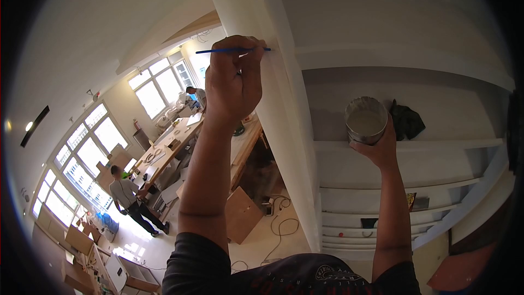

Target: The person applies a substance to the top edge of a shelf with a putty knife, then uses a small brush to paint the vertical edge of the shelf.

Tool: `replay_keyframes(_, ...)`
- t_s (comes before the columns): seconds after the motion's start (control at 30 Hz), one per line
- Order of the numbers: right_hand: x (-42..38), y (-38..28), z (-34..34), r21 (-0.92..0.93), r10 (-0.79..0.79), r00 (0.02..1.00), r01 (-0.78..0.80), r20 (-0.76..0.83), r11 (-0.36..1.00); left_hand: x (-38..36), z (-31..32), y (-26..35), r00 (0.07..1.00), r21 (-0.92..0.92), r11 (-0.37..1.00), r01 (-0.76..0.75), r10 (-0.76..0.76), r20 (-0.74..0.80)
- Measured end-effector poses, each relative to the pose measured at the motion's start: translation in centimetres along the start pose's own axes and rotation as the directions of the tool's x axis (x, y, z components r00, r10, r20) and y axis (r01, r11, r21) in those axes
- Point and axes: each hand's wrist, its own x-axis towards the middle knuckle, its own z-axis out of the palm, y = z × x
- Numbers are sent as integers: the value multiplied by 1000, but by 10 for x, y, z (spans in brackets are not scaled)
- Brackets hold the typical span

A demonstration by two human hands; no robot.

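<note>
Raised in front of me, my left hand (236, 79) pinches a thin blue paintbrush (221, 51). The brush lies nearly level, its right end at the edge of the pale upright panel (281, 93). My right hand (381, 147) is wrapped round the lower side of a metal can (367, 120), which has a pale grey coating inside. The can is held in front of the white shelving, tilted so its mouth faces me. A dark crumpled cloth (406, 121) rests on the shelf just right of the can.
White shelves (404, 144) run across the right side, with small items lower down. To the left stands a long workbench (169, 145) covered with tools and materials. Two people are there, one standing (128, 194), one leaning over the bench (197, 97). Cables (281, 232) lie on the floor.
</note>
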Motion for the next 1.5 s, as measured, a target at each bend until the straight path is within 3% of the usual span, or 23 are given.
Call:
replay_keyframes(0.27,2,1,0,-26,-54,998,54,-14,998,2,1,-1,997,-137,990,17,-27,-70)
replay_keyframes(0.47,1,-5,0,12,-4,1000,4,-3,1000,0,3,2,998,-29,998,50,-50,-25)
replay_keyframes(0.77,0,0,1,-10,-7,1000,7,-10,1000,11,0,-2,999,22,999,-30,31,-28)
replay_keyframes(0.97,0,1,1,1,-12,1000,12,-13,1000,13,2,-3,997,-53,998,-41,37,-73)
replay_keyframes(1.5,0,7,0,-29,-28,1000,27,-8,999,-4,3,8,999,-24,1000,2,-4,-51)
